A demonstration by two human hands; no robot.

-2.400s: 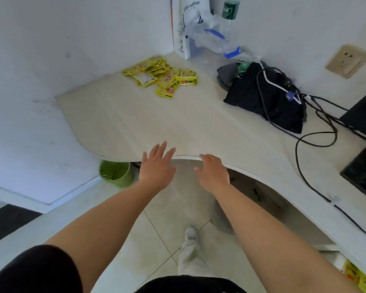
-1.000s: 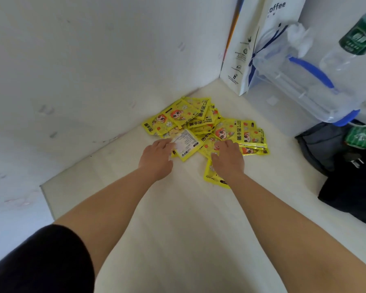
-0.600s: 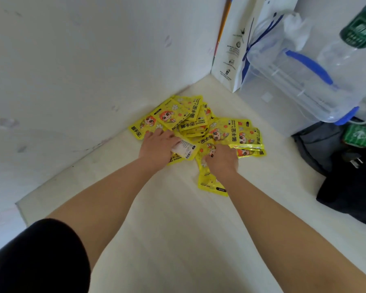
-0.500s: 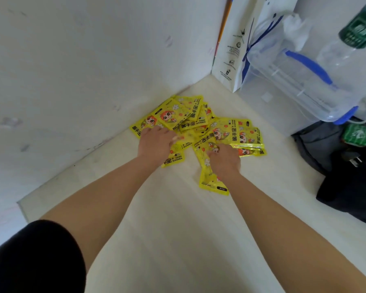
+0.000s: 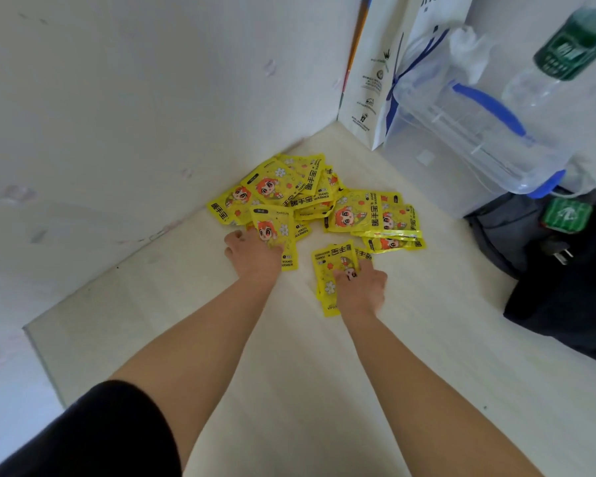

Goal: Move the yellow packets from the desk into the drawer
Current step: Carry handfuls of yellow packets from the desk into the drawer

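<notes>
Left grip (image 5: 255, 258), right grip (image 5: 360, 287) outstretched, clutching yellow packets (image 5: 324, 201)

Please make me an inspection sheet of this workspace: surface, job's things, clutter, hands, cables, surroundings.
Surface: pale wooden desk, its corner in view.
Job's things: yellow packets in a loose pile near the wall corner; drawer not in view.
Clutter: paper bag, clear box, bottle and black bag, all at the right.
Hands: left hand grips one packet at the pile's near edge; right hand pinches a few packets lying apart from the pile.
Cables: plug on the black bag; cord not clear.
Surroundings: white walls.
</notes>
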